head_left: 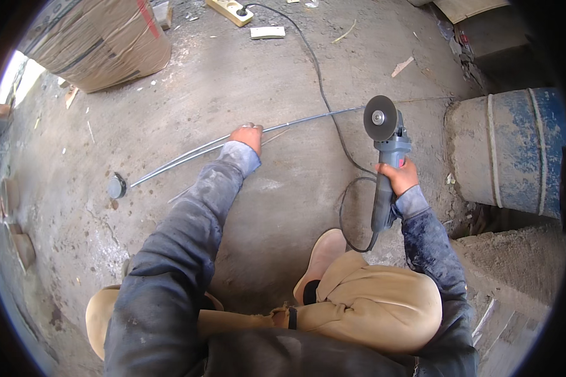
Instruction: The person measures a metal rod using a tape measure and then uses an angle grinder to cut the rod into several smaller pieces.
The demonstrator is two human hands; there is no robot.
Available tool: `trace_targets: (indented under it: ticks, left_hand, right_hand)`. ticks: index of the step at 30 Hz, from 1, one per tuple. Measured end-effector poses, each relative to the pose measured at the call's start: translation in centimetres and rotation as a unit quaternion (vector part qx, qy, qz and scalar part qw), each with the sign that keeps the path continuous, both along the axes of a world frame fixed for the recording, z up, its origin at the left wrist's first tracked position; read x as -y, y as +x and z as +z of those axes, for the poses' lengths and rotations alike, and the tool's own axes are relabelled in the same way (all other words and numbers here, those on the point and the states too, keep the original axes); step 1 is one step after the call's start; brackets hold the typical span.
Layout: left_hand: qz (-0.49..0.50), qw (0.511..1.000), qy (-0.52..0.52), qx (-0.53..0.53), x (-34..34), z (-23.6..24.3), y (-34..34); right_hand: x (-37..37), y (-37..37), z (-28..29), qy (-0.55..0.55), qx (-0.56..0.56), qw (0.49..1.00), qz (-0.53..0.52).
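Gripping with the left hand [248, 136] rods [308, 119] stretched over the floor [283, 182] toward its right edge, and with the right hand [399, 176] a grinder [391, 151], disc [381, 119] close by the rods, hard to tell if touching, apparently at the lining-up step, likely calling for steady rods and careful disc alignment.

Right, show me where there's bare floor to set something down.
Bare floor lies between the cardboard box and the metal rods, and between the left sleeve and the black cord. It's crowded around the grinder in the right grip, with that cord looping alongside, and where the blue barrel nears a rough slab.
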State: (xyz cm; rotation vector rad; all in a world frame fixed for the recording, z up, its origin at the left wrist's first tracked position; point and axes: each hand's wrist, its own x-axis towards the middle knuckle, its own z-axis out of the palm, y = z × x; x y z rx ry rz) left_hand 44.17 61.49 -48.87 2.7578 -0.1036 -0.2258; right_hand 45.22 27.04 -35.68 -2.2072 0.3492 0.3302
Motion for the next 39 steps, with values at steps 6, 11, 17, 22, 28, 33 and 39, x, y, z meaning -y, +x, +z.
trace_targets:
  ticks: [6,11,17,22,28,33,39]
  left_hand:
    - [-0.036,0.996,-0.076,-0.005,6.5,3.5,1.4]
    - [-0.031,0.987,-0.132,-0.088,8.3,3.4,0.9]
    - [-0.022,0.983,-0.146,-0.108,9.3,3.5,0.2]
    - [-0.011,0.977,-0.148,-0.150,9.4,4.7,0.6]
    - [-0.015,0.981,-0.132,-0.145,9.6,5.5,0.5]
    - [-0.010,0.980,-0.139,-0.140,9.6,5.8,0.4]
    - [-0.011,0.979,-0.133,-0.153,9.9,5.8,0.4]
  right_hand:
    - [0.6,-0.2,1.1,-0.121,0.022,0.988,0.089]
    - [0.2,-0.9,0.1,-0.094,-0.013,0.989,0.113]
    - [0.0,-1.4,-0.6,-0.125,-0.029,0.982,0.135]
    - [-0.6,-1.5,-1.0,-0.111,-0.030,0.982,0.149]
    - [-1.1,-1.4,-0.8,-0.120,-0.037,0.983,0.137]
    - [-1.2,-1.5,-0.8,-0.123,-0.030,0.982,0.143]
    - [-1.0,-1.3,-1.5,-0.127,-0.030,0.982,0.139]
